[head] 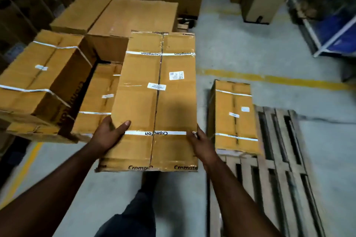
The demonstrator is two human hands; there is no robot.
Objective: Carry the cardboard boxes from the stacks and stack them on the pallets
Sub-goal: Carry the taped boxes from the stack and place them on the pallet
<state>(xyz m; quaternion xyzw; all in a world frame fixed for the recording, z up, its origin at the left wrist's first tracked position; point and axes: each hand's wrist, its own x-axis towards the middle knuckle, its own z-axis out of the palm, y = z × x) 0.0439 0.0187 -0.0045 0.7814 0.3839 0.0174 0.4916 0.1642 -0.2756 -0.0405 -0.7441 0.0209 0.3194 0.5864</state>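
Cardboard box (156,100) — long, strapped, stiff, probably weighty; held mid-air left of the pallet (279,169). Left hand (109,134) and right hand (202,144) grip its near side edges — best hold there.

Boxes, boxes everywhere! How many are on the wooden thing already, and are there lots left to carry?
One strapped cardboard box already lies on the wooden pallet. Both hands, left hand and right hand, hold the carried box by its sides, above the floor. At least three boxes remain in the stack at left.
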